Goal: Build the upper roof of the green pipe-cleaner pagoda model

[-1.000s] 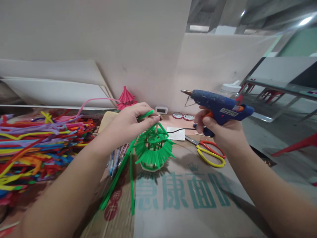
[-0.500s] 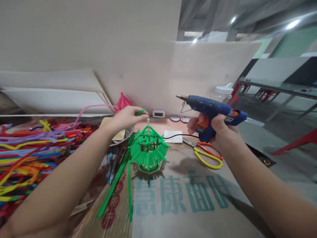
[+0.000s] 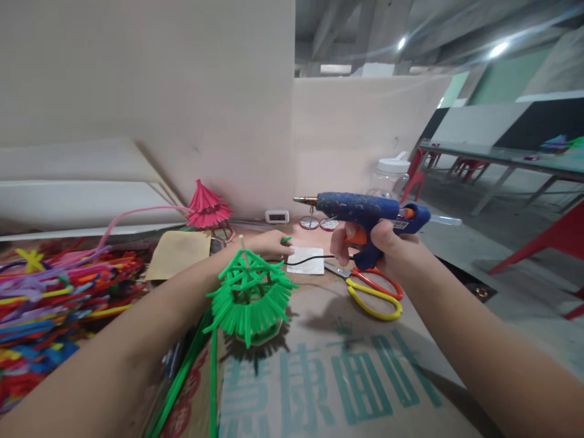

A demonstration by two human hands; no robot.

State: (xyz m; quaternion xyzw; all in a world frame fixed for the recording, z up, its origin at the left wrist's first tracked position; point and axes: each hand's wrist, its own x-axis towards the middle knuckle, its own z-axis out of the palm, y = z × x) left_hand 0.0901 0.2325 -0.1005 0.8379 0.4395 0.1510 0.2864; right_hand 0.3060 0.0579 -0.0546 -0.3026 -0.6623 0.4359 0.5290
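Observation:
My right hand grips a blue hot glue gun, nozzle pointing left, fingers on its orange trigger. A clear glue stick pokes out of the gun's back. Behind the green pipe-cleaner pavilion, my left hand pinches a short piece of green pipe cleaner. The pavilion stands on the cardboard with a bare wooden stick rising from its top. Close to my left fingertips lies a white paper square.
Scissors with red and yellow handles lie under the glue gun. Coloured pipe cleaners heap at left. A pink pavilion, a small digital clock and a clear jar stand at the back. Long green pipe cleaners lie in front.
My left hand has moved right and down, behind the green pavilion, with the green piece still pinched. The glue gun has tilted closer to level. The camera view has shifted.

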